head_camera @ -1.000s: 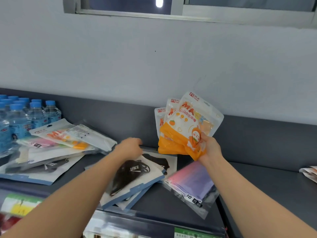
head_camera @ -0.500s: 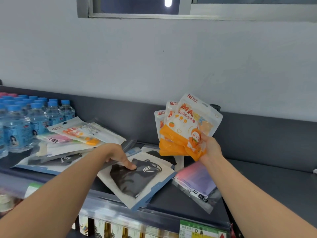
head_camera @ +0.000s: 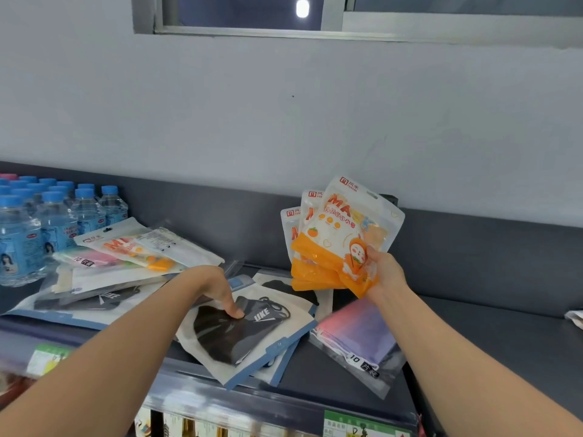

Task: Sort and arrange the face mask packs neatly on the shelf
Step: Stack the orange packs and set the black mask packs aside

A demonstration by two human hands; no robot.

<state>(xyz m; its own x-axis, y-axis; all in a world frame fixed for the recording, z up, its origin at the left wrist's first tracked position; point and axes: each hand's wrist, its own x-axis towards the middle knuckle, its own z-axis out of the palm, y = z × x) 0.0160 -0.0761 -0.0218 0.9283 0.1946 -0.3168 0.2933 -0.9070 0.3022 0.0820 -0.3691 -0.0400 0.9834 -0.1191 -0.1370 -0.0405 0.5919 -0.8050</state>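
On the dark grey shelf (head_camera: 492, 335), up against its raised back, the right hand (head_camera: 383, 272) grips a fanned bunch of orange-and-white printed mask pouches (head_camera: 334, 244) by their lower corners, holding them upright above the surface. Just left of that bunch and lower, the left hand (head_camera: 220, 288) has come back from the rear of the pile, and its fingertips (head_camera: 235, 312) now press flat on the topmost white, blue-edged pack holding a black mask (head_camera: 246, 332). That pack has slid forward and turned since a second ago, so its near corner now overhangs the shelf's front lip; I take this as the black-mask packs being drawn out for gathering (the orange ones look already collected).

Below the orange bunch lies a clear pouch of pink-to-purple masks (head_camera: 359, 339). Farther left of it sprawls an unsorted heap of mixed mask packs (head_camera: 126, 266), and beyond that stand small clear water bottles with blue caps (head_camera: 53, 222).

How many packs sit under the black-mask one is hard to tell, since only edges show. A pale wrapper (head_camera: 575, 317) at the far right is cut off by the frame, and the price tags beneath the shelf are blurred.
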